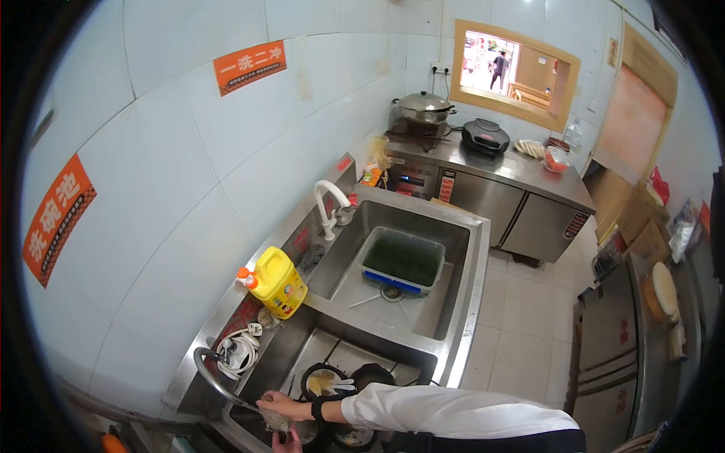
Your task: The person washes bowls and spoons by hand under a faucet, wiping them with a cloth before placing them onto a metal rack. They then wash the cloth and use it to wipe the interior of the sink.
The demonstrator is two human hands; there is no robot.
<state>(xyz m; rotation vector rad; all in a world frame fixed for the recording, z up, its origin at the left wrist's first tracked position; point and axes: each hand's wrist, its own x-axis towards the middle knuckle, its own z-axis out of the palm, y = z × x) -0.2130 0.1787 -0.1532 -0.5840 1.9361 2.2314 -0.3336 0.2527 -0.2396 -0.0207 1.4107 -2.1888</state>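
My right hand (pixel 282 405), in a white sleeve with a black wristband, is closed on a greyish wire scrubber (pixel 275 420) at the near end of the sink. Just below it, my left hand (pixel 288 439) comes up from the bottom edge with its fingers against the same scrubber; most of that hand is cut off. The curved metal faucet (pixel 208 375) ends right beside my right hand. Below my arm, dark round pans lie in the near basin, one pan (pixel 311 371) holding yellowish pieces and a white-handled utensil (pixel 343 385).
A yellow detergent jug (pixel 278 283) stands on the sink ledge beside a coiled white hose (pixel 240 353). In the far basin sits a clear tub (pixel 404 257) of dark green contents. Beyond are a steel counter (pixel 521 177), a lidded pot (pixel 424 108) and a black electric griddle (pixel 485 137).
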